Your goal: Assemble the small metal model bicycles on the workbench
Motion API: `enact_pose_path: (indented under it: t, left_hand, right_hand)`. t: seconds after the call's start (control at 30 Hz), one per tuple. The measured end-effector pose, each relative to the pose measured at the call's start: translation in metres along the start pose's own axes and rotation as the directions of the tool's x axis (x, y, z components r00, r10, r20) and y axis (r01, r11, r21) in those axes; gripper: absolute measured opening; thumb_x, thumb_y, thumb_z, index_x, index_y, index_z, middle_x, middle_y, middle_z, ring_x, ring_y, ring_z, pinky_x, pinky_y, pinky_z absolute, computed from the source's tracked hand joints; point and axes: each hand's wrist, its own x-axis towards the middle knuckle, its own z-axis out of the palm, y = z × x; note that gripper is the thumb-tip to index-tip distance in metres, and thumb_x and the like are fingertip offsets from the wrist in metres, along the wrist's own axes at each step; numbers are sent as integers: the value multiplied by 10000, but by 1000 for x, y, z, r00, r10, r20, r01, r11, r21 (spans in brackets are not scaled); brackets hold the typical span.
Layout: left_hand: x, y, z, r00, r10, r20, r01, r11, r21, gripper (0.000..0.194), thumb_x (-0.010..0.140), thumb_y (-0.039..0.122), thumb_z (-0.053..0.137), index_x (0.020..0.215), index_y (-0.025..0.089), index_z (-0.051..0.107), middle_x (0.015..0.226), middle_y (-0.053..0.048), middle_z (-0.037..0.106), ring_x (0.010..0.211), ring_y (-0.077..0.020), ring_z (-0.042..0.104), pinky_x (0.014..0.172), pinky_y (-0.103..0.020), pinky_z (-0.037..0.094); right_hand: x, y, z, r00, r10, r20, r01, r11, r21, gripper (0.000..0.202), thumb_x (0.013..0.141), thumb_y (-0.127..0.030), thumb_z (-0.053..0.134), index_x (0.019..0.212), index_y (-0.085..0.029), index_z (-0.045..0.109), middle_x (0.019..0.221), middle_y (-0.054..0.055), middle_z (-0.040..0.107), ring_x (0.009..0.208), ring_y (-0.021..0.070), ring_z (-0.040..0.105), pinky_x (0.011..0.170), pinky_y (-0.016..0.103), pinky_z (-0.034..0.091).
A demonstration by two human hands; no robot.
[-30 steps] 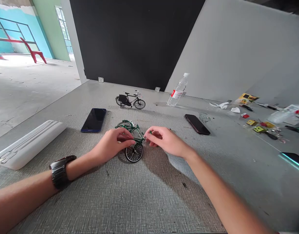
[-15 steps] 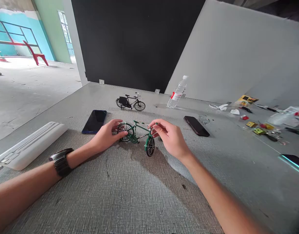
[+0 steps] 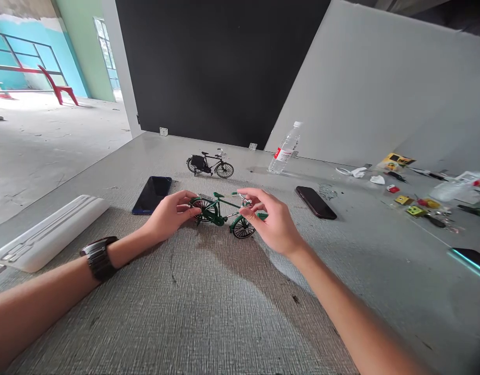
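Observation:
A small green model bicycle stands upright on the grey textured table, its front wheel toward the right. My left hand grips its rear wheel between thumb and fingers. At the front, my right hand has its thumb and fingers closed around the handlebar area, hiding part of it and the edge of the front wheel. Behind them a black model bicycle with a dark bag over its rear wheel stands on the table.
A blue-black phone and a long white case are to the left. On the right are another phone, a clear bottle and small coloured parts. A dark panel rises behind.
The green bicycle's front wheel and handlebar have turned, so the wheel now shows more side-on. My right hand has shifted slightly with the handlebar; my left hand stays at the rear wheel.

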Motion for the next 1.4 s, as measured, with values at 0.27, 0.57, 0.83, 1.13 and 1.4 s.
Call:
enact_pose_path:
  t: [0.27,0.57,0.83,1.13,1.4]
  left_hand:
    - [-1,-4,1,1000,5,-19,-6,998,-70,240,843,353,634,990,196,527,1045,-59,643,832,-170,689,728,-297,593]
    - [0,-2,3,997,9,-71,-19,988,-151,228,841,333,623,959,202,478,1064,-43,576,839,-144,647,731,-279,597]
    - [-1,1,0,987,142,-79,-146,988,-41,189,843,271,641,887,203,470,973,-34,602,871,-149,626,773,-297,565]
    - [-12,14,2,899,438,21,-429,870,244,143,844,147,584,776,202,471,1131,-79,610,1064,-187,593,843,-341,558]
    - [-1,1,2,967,168,-193,-157,985,71,255,784,314,668,849,208,445,994,-51,628,840,-165,668,729,-301,583]
  right_hand:
    - [0,0,2,999,35,35,-34,999,-15,334,947,-420,549,1226,-238,570,1075,71,637,941,202,618,808,344,542]
    - [-6,21,9,990,120,77,-110,986,-122,514,886,-331,613,1362,-231,448,1137,97,657,986,236,633,833,389,515]
    - [-3,19,6,985,134,110,-111,974,-197,128,870,-237,578,991,-223,618,942,45,673,806,195,626,690,331,488]
    - [-1,17,-2,996,85,-32,-89,986,-139,311,744,-13,494,943,-200,643,951,43,641,865,165,629,746,288,507]
    - [0,19,4,992,109,-57,-115,986,-117,149,914,-200,523,1032,-214,613,979,52,666,912,181,636,761,309,515]
